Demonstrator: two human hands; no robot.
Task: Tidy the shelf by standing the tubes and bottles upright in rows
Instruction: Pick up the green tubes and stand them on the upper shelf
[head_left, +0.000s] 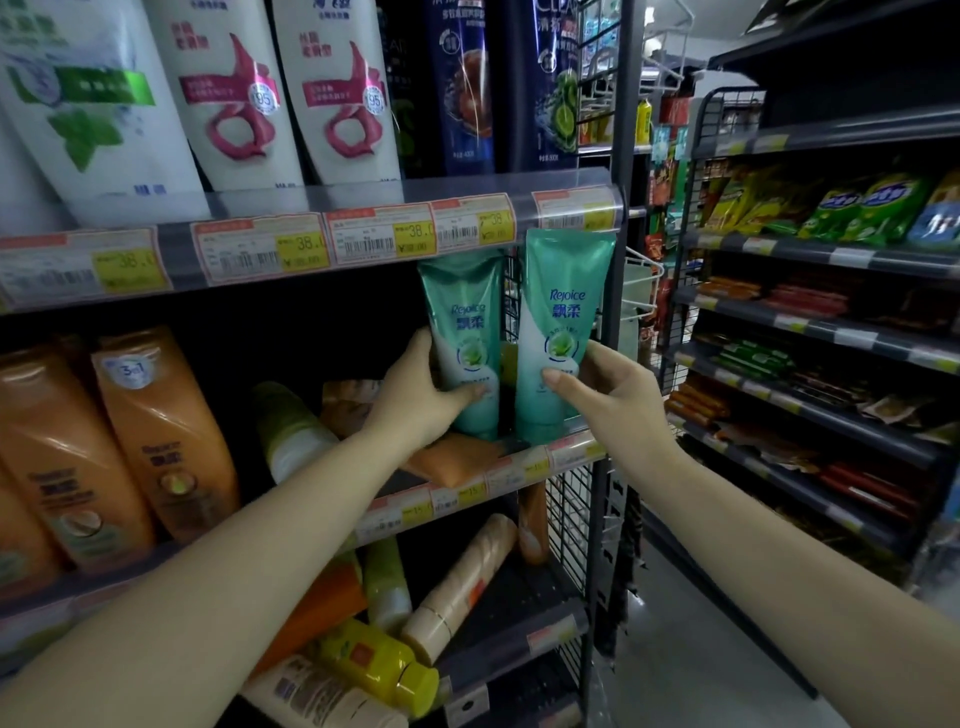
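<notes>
Two green Rejoice tubes stand upright, cap down, at the right end of the middle shelf (524, 470), just beside each other. Your left hand (423, 392) holds the left tube (465, 332), with the thumb across its lower front. Your right hand (602, 387) pinches the right tube (558, 322) low on its body. An orange tube (449, 460) lies flat under your left hand. On the lower shelf (519, 636), a beige bottle (462, 582) and a yellow bottle (379, 662) lie tipped over.
</notes>
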